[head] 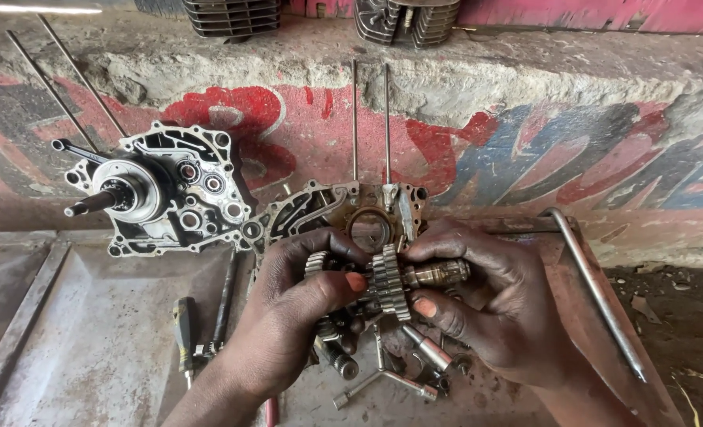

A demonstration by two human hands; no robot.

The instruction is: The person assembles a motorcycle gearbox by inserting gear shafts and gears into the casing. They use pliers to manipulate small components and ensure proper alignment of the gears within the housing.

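Two bare hands [399, 308], grease-smeared, no gloves, no sleeves, orange-tinted thumbnails

We see no packages, labels or screens here. The one sign-like thing is the painted lettering [478, 150] along the low wall ahead, in faded red, blue and black.

A rough concrete wall [525, 150] runs across the back, painted in worn red, blue and black shapes. Its chipped ledge [304, 55] catches hard sunlight. Below lies a rusty metal tray [75, 332]; bare dirt ground [683, 324] shows at right.
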